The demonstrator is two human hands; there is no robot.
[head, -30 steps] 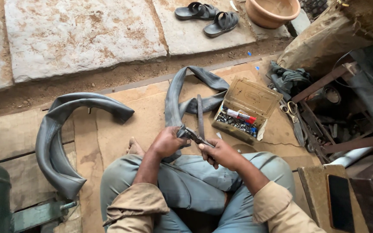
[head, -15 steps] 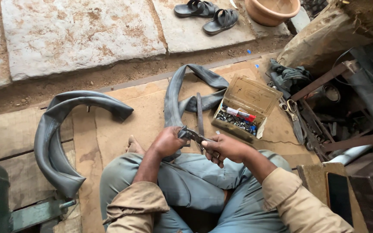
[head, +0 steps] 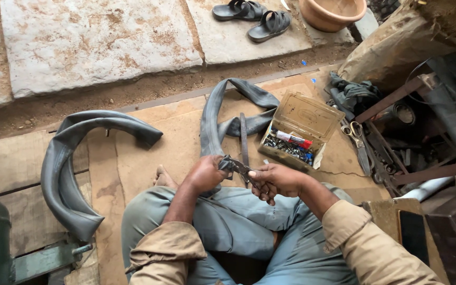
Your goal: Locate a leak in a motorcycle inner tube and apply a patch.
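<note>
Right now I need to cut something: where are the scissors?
Head view, right side: the scissors lie on the board, just right of the open box.

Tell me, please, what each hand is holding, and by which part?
The left hand grips the inner tube at its near end; the right hand holds a metal tool by its handle end.

Sandals [head: 259, 17], clay bowl [head: 332, 11], scissors [head: 358, 138], second tube [head: 67, 169].

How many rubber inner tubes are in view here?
2. One inner tube lies curved on the boards to the person's left, untouched. The other inner tube loops ahead of the knees, its near end in the left hand. More may be hidden in the clutter at right.
</note>
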